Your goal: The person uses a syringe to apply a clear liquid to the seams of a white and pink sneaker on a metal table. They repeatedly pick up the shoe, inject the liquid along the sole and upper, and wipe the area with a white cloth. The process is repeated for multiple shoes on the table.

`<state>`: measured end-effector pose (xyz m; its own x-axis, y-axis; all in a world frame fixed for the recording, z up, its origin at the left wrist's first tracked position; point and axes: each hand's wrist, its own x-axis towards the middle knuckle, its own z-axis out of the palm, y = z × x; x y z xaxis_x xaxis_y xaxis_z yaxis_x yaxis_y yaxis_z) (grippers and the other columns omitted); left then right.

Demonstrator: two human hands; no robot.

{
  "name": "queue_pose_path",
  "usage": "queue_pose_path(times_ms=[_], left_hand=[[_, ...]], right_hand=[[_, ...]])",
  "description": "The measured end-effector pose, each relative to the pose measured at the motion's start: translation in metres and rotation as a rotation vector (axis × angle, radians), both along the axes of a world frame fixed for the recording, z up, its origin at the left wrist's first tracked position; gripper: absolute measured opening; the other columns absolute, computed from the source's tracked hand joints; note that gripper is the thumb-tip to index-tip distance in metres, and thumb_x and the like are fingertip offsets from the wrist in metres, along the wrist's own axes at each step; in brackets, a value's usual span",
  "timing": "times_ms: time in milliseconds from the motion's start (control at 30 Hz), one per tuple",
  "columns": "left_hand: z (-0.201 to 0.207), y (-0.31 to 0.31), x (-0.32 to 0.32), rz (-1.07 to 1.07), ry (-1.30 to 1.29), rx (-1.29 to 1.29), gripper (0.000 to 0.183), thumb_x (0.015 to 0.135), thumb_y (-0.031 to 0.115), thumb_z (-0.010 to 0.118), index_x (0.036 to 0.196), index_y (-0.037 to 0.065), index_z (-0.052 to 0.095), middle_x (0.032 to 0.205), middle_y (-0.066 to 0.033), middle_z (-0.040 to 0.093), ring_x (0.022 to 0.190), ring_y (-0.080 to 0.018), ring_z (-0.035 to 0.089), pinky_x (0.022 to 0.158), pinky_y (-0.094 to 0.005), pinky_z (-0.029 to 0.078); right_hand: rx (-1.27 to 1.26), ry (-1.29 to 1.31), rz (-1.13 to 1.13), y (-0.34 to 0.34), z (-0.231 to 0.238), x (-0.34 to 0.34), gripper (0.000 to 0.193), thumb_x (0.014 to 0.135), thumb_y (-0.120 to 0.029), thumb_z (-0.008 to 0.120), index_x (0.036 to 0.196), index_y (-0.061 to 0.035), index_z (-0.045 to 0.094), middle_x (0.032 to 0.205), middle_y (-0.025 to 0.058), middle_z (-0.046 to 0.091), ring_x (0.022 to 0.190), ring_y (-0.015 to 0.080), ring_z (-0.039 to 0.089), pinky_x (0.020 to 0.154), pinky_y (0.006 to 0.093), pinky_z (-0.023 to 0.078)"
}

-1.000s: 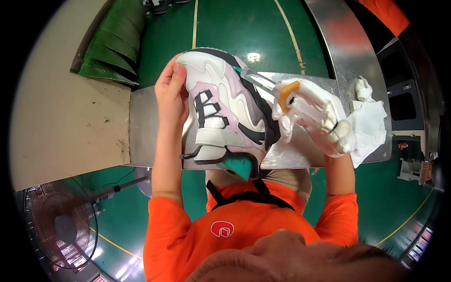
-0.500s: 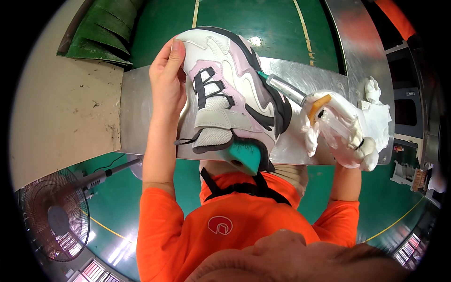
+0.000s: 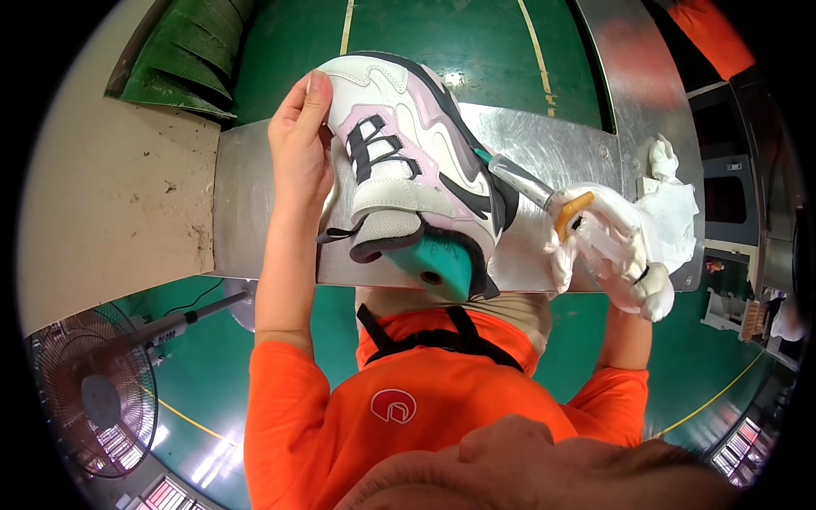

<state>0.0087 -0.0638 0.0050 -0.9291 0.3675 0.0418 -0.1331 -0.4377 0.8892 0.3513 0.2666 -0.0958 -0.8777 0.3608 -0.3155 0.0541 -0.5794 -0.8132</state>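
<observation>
A white, lilac and black sneaker (image 3: 429, 157) is tilted on its side above the metal table, toe pointing away. A teal shoe last (image 3: 450, 265) pokes out of its collar. My left hand (image 3: 302, 144) grips the toe end, thumb on the upper and fingers partly hidden behind. My right hand (image 3: 605, 238) is covered in white glove-like fabric, with an orange-tan cover on one finger. It closes around a clear syringe (image 3: 520, 180) with a green tapered tip. That tip meets the black sole edge along the sneaker's right side.
Under the sneaker is a metal table (image 3: 255, 195). Crumpled white cloth (image 3: 667, 217) lies right of my right hand. A green belt surface (image 3: 425, 25) runs beyond, with green flaps (image 3: 183, 55) at far left. A fan (image 3: 98, 399) stands lower left.
The syringe tip has slid along the sole edge toward the heel, slightly nearer me. The sneaker has turned a little in my left hand.
</observation>
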Motion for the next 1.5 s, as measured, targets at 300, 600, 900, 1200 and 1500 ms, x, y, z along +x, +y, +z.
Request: queue_pose_path(times_ms=[300, 600, 900, 1200, 1500], left_hand=[[0.0, -0.001, 0.002, 0.0, -0.016, -0.028, 0.038, 0.1, 0.027, 0.063, 0.12, -0.005, 0.061, 0.105, -0.0084, 0.069, 0.092, -0.0121, 0.066, 0.08, -0.0256, 0.053], [0.014, 0.03, -0.017, -0.117, 0.019, -0.106, 0.036, 0.099, 0.026, 0.065, 0.119, -0.003, 0.064, 0.1, -0.0039, 0.068, 0.085, -0.0079, 0.063, 0.073, -0.0227, 0.052], [0.077, 0.2, -0.133, -0.194, 0.5, -0.413, 0.039, 0.09, 0.028, 0.076, 0.112, -0.004, 0.069, 0.091, -0.0041, 0.069, 0.079, -0.01, 0.061, 0.07, -0.0251, 0.049], [-0.049, 0.39, -0.341, 0.314, -0.23, -0.226, 0.025, 0.087, 0.009, 0.067, 0.103, -0.011, 0.061, 0.099, -0.0192, 0.067, 0.072, -0.0306, 0.067, 0.061, -0.0526, 0.063], [-0.079, 0.365, -0.22, -0.25, -0.069, -0.38, 0.03, 0.092, 0.003, 0.059, 0.122, -0.002, 0.058, 0.102, -0.0117, 0.065, 0.093, -0.022, 0.067, 0.078, -0.0382, 0.063]], right_hand=[[0.007, -0.001, -0.011, -0.004, -0.013, 0.003, 0.105, 0.059, -0.038, 0.076, 0.144, 0.0105, 0.037, 0.119, 0.0224, 0.057, 0.093, 0.0244, 0.063, 0.071, 0.0318, 0.054], [0.475, -0.049, -0.166, -0.072, 0.082, -0.041, 0.076, 0.082, -0.026, 0.067, 0.144, 0.0058, 0.039, 0.127, 0.0161, 0.056, 0.104, 0.0161, 0.061, 0.075, 0.0242, 0.051], [1.272, -0.151, -0.553, -0.092, 0.058, -0.017, 0.096, 0.059, -0.009, 0.082, 0.143, 0.0059, 0.039, 0.117, 0.0143, 0.056, 0.102, 0.0227, 0.056, 0.092, 0.0333, 0.048], [0.954, -0.144, -0.727, -0.092, 0.013, -0.009, 0.103, 0.053, -0.013, 0.086, 0.14, 0.0128, 0.037, 0.096, 0.0156, 0.06, 0.078, 0.0222, 0.059, 0.072, 0.0312, 0.052], [1.088, -0.286, -0.66, -0.094, 0.055, -0.016, 0.1, 0.055, -0.012, 0.086, 0.14, 0.0109, 0.038, 0.096, 0.0146, 0.059, 0.083, 0.0204, 0.059, 0.075, 0.0314, 0.051]])
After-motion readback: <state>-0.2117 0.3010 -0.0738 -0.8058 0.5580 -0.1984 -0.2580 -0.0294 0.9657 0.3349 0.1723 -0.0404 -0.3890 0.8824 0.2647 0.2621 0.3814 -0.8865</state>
